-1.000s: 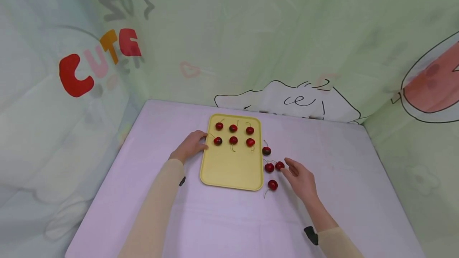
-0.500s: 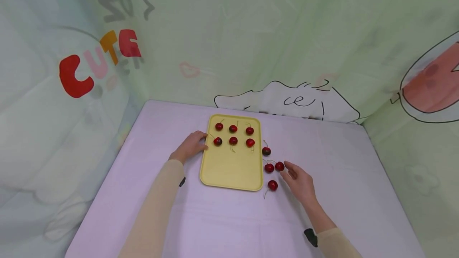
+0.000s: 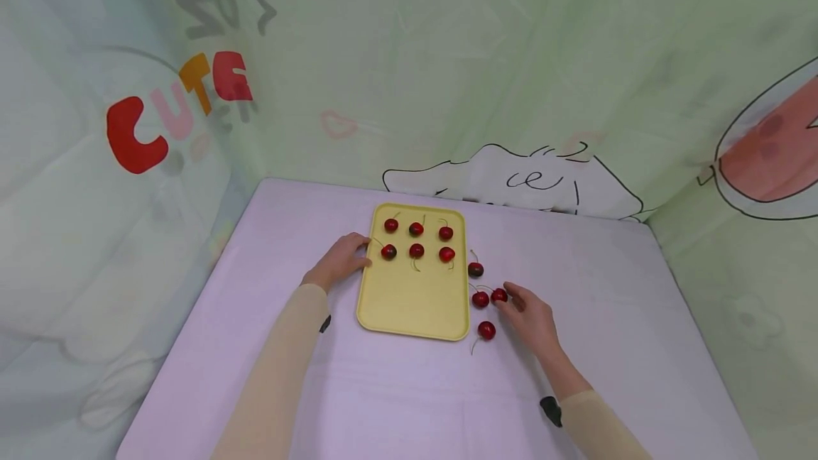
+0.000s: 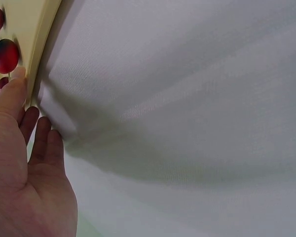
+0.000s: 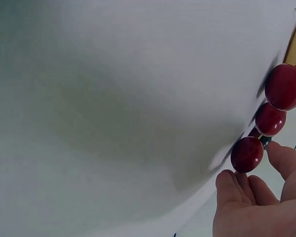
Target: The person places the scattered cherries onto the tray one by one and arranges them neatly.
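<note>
In the head view, my left hand [image 3: 337, 261] holds the left rim of a yellow tray [image 3: 412, 311]. The left wrist view shows the thumb over the rim and the fingers outside it. Several red cherries with stems lie on the tray in two rows, one of them a dark-red cherry [image 3: 388, 252] near my left thumb. My right hand [image 3: 530, 318] is at a loose cherry [image 5: 247, 154] right of the tray, thumb and fingertips spread around it. A gap shows between thumb and cherry in the right wrist view; whether the fingertips touch it, I cannot tell.
Three other loose cherries lie along the tray's right side: an upper cherry [image 3: 476, 270], a middle cherry [image 3: 481, 299] and a lower cherry [image 3: 487, 331]. A pale lilac cloth [image 3: 409, 396] covers the table. Printed curtains [image 3: 409, 77] stand behind and at both sides.
My right hand has shifted slightly left, its fingertips closer around the loose cherry. My left hand and the tray look unmoved.
</note>
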`<state>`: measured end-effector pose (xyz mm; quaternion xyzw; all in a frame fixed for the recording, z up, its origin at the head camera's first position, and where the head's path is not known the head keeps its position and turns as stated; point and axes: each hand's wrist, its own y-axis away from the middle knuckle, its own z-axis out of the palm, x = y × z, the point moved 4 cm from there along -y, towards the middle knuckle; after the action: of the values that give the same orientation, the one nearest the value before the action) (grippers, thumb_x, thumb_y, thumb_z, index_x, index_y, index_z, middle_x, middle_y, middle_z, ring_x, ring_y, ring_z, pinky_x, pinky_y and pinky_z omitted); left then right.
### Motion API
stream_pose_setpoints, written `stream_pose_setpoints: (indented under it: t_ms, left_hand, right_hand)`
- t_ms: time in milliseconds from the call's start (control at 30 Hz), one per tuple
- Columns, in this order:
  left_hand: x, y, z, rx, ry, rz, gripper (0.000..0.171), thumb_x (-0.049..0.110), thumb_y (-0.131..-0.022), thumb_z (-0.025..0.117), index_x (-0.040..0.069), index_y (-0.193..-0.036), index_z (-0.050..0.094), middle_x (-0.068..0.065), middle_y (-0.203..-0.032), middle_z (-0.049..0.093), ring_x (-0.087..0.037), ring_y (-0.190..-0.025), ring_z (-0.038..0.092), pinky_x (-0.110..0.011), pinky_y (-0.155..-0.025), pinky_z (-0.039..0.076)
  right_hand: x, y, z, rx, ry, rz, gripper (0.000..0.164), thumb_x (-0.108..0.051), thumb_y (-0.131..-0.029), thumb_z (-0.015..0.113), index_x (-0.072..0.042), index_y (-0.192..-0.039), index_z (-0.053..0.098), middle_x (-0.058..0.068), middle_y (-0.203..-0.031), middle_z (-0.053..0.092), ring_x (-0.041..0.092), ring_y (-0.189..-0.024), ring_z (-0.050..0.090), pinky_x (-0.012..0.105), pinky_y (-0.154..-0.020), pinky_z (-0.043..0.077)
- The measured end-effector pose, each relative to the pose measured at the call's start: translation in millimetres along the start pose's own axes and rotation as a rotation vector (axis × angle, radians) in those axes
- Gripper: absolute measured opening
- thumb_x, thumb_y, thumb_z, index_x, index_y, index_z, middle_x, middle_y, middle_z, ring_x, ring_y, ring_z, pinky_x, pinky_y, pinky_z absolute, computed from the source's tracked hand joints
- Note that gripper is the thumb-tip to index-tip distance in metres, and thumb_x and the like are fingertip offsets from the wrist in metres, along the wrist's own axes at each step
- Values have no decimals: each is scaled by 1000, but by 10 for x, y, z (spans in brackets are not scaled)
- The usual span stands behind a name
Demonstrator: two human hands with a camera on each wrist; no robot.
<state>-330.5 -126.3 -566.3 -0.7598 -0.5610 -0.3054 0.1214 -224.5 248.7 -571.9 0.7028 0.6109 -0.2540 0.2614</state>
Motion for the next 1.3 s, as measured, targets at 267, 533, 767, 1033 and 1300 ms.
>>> stream_pose_setpoints:
  t_ms: [267,533,767,1033,1300]
  left_hand:
    - [7,-5,1,0,-5,12,54,21,-95,66,0,-141,47,-14,-141,49,-29,-134,41,-39,-116,29]
    - [0,-38,-11,-3,-11,23,54,21,-95,66,0,-141,47,-14,-143,47,-29,-135,40,-39,-116,28]
    - [-7,-30,-10,-9,-7,20,54,20,-95,66,-1,-141,47,-16,-142,48,-30,-135,40,-39,-116,29]
    - [-5,-24,1,0,-14,25,52,18,-94,67,-2,-139,48,-15,-140,49,-30,-134,41,-39,-115,29]
    - [26,-11,-21,-5,-2,6,53,17,-94,67,-2,-139,49,-16,-141,49,-30,-135,41,-39,-116,29]
  right_hand:
    - [31,-48,44,4,23,-37,48,-13,-93,67,-1,-137,53,21,-136,55,36,-125,53,45,-99,48]
    - [63,-73,52,-3,8,-56,47,-13,-94,67,-3,-138,53,19,-136,55,34,-125,53,45,-99,48]
    - [53,-74,73,-7,-8,-62,47,-10,-93,66,-2,-138,53,20,-136,55,34,-124,54,45,-98,49]
    - [-9,-42,9,7,-2,-72,44,-10,-94,66,-1,-136,54,21,-133,57,35,-120,57,45,-98,49]
    - [-176,-79,-76,46,-61,-111,45,-9,-92,68,-2,-135,55,19,-132,59,33,-119,58,40,-93,51]
